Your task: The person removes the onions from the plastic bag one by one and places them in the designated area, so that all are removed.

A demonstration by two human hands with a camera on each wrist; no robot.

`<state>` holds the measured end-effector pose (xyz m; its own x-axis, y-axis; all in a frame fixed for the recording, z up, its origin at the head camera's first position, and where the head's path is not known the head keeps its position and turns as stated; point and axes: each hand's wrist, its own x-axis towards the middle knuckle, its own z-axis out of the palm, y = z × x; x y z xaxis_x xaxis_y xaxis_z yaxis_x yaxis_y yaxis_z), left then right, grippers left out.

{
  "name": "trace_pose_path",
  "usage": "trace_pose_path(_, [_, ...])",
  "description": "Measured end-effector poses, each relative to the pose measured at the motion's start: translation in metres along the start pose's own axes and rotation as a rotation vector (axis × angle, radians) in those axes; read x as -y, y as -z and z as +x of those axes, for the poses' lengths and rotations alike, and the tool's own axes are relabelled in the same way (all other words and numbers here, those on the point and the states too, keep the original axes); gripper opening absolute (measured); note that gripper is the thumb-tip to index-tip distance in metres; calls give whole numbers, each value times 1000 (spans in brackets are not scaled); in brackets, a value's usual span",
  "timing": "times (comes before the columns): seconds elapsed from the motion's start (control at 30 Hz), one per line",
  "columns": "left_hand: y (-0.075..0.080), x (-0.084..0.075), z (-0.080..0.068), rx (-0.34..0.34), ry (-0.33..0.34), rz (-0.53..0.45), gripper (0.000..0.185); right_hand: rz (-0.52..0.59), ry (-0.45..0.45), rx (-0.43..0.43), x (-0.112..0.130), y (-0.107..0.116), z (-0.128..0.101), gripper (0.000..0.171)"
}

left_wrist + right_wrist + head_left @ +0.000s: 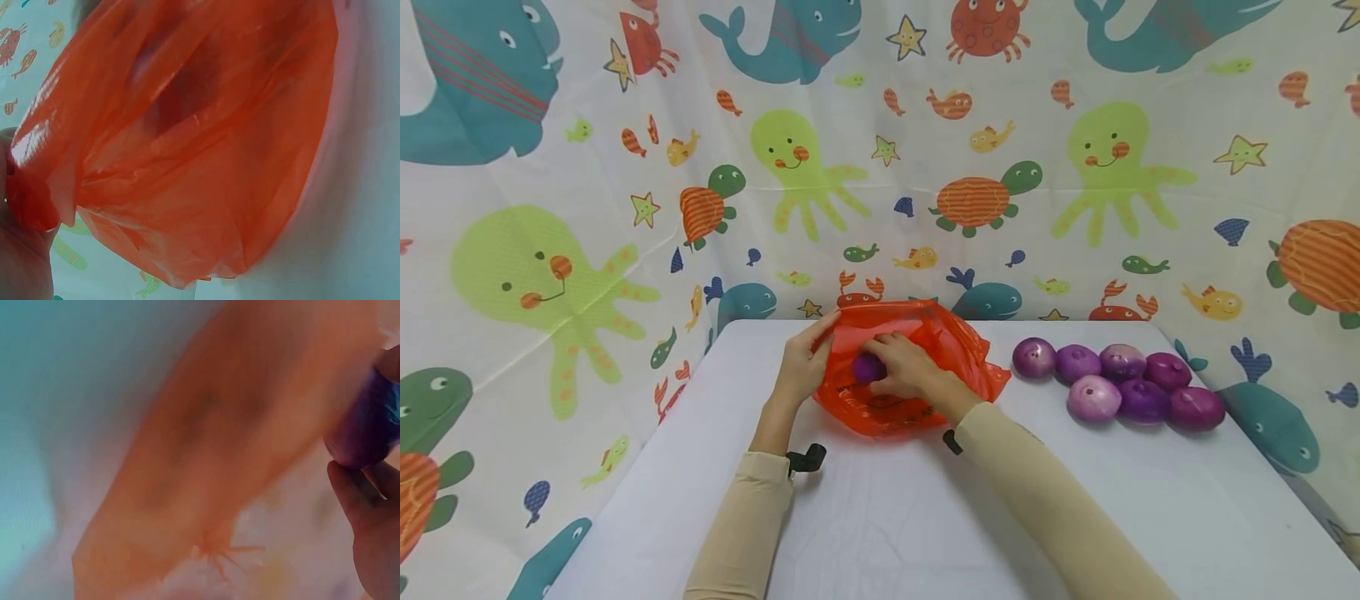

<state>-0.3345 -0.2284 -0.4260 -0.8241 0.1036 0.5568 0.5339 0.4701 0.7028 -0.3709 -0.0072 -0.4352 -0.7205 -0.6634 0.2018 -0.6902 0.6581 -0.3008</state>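
Observation:
A translucent red plastic bag lies near the far edge of the table, its mouth toward me. My left hand grips the bag's left rim; in the left wrist view, the film of the bag fills most of the picture and partly covers the fingers. At the mouth of the bag, my right hand holds a purple onion between thumb and fingers. The right wrist view shows that onion at the right edge, with blurred bag film beside it. What lies deeper in the bag is hidden.
Several purple onions sit close together in two rows at the right of the white table. One onion stands nearest the bag. A curtain printed with sea animals hangs behind and beside the table.

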Motion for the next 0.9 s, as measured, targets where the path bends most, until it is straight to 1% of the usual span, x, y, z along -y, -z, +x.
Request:
trace_pose_path(0.13, [-1,1,0,-5,-15,-5,45,44,41,-77,-1,8,-12,67])
trace_pose_path(0.3, [-3,1,1,-1,-16,-2,47,76,97,-173,-3,19,-33,66])
trace_pose_path(0.47, [-3,0,1,-8,-6,-2,46,103,116,-251,-7,28,-58,63])
trace_pose_path(0.6, [-3,1,0,-3,-4,-1,46,135,136,-346,-11,33,-76,62])
trace_pose_path(0.7, [-2,1,0,-4,-2,2,47,152,147,-379,-13,35,-86,63])
trace_pose_path(0.9, [-1,2,-2,-1,20,-15,47,156,123,-381,-16,40,-95,63])
